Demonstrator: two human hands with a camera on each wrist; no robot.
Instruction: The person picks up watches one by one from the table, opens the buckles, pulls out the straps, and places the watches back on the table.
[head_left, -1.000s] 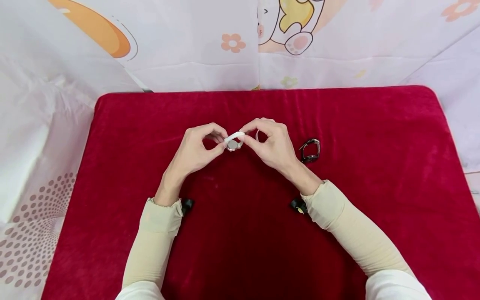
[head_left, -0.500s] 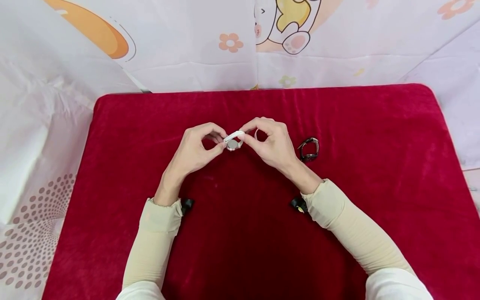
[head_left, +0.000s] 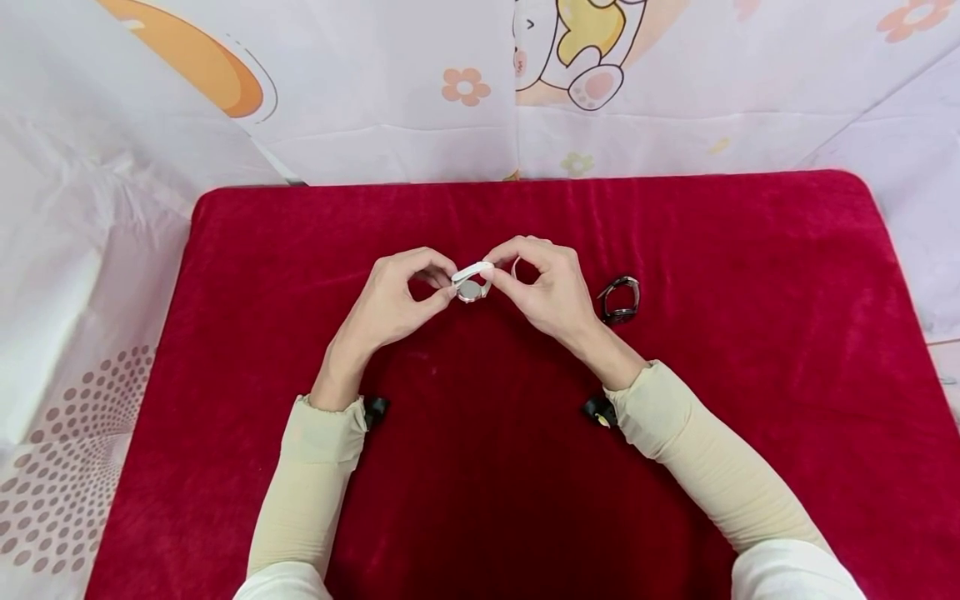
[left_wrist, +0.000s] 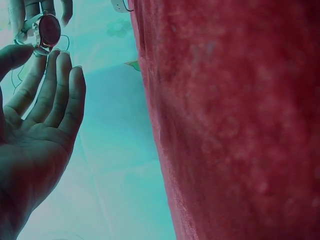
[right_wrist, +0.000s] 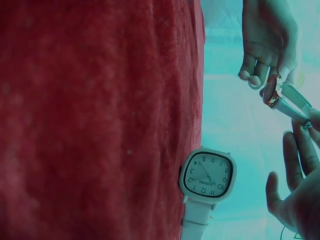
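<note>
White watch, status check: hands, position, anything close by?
Left hand and right hand both pinch the white watch, raised above the red cloth. Dark watch lies apart, beside the right hand.

A person's bare left hand (head_left: 390, 300) and right hand (head_left: 551, 292) emerge from close-fitting cream sleeves (head_left: 315, 475) with gathered cuffs, worn under white upper sleeves (head_left: 795, 575), with a small black camera unit (head_left: 597, 410) strapped at the inside of each wrist.
</note>
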